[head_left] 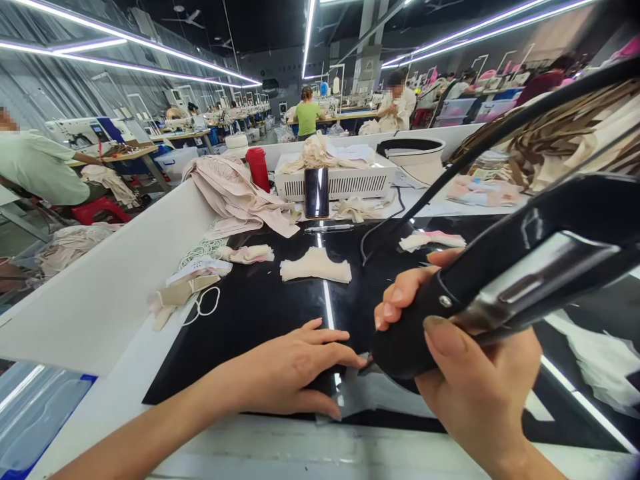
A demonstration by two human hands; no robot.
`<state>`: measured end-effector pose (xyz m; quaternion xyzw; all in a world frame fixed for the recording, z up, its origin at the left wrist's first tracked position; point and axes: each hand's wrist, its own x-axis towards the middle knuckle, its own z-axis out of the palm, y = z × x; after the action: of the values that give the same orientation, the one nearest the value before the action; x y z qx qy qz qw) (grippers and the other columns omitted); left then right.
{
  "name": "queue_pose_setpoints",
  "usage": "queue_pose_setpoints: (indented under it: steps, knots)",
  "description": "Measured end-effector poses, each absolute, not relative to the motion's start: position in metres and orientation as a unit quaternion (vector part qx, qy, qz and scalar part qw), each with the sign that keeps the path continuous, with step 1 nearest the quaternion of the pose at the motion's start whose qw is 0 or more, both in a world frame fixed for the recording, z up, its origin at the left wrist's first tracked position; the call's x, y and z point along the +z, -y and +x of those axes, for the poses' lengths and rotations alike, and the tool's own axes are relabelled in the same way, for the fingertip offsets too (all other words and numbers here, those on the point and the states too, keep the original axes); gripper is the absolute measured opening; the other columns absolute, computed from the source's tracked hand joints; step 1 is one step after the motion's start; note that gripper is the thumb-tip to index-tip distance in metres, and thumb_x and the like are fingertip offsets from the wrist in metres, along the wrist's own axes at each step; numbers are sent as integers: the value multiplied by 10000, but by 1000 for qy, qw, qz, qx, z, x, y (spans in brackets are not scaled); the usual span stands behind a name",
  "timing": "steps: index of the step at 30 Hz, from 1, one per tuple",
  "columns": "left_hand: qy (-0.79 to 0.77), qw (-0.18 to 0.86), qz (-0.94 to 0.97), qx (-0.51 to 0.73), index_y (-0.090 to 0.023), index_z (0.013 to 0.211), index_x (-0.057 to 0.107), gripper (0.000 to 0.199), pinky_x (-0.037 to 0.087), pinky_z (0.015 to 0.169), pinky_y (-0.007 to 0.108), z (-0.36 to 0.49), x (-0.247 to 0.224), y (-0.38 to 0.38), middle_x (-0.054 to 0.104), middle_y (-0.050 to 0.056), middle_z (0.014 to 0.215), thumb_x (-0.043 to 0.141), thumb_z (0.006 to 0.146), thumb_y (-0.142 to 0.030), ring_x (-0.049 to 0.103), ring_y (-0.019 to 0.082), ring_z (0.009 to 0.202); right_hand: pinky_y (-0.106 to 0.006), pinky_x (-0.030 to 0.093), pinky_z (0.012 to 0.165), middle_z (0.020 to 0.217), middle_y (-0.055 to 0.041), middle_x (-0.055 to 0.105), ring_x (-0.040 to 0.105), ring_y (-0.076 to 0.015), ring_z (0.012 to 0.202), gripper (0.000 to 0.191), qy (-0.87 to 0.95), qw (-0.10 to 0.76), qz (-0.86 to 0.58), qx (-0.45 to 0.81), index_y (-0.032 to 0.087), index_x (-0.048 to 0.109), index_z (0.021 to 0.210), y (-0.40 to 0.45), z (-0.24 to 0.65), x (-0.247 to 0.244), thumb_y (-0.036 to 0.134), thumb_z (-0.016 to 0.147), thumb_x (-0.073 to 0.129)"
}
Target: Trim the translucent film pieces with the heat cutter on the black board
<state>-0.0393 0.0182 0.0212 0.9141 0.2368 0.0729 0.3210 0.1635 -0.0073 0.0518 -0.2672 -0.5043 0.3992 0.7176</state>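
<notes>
My right hand [475,383] is wrapped round a black corded hand-held tool [530,233] with a chrome strip along its side. The tool's rounded end points down to the left and hides part of what lies beneath. My left hand [300,363] rests palm down with fingers spread, its fingertips at the edge of a thin translucent grey piece [395,395] on the shiny black board [250,320]. The index fingertip is close to the tool's lower end; whether they touch I cannot tell. A stack of cream fabric cutouts [316,265] lies beyond my hands.
Folded beige fabric [240,193], a phone [317,193] and a pen [330,228] lie behind the board. White elastic cord [203,247] and scraps are at the left. White pieces [600,360] lie at the right. The tool's cable [450,170] arches overhead. Other people sit farther off.
</notes>
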Motion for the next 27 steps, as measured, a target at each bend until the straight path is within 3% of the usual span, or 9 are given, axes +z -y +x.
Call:
queue_pose_setpoints:
  steps: [8,18,27]
  knots:
    - [-241,341,904,91,-261,1451,483,624,196,1259,627,-33,17,-26,629,111,1430,774,907,-354,376,302,1519,-338,561,596,836,1,669,639,-179,680,438,491,728,-273,392,267,594,1172,-2,159,51,380,827,839]
    - [-239,343,901,115,-229,1422,505,699,163,1268,605,-31,14,-26,611,131,1441,820,844,-463,480,334,1447,-345,573,606,841,4,671,643,-180,678,422,493,726,-287,384,271,610,1170,-7,162,47,349,822,835]
    - [-235,347,899,125,-230,1431,507,782,153,1276,574,-30,10,-27,574,138,1487,851,787,-511,447,326,1472,-353,587,618,855,9,668,648,-180,689,346,502,722,-289,378,284,620,1172,-4,161,45,253,864,777]
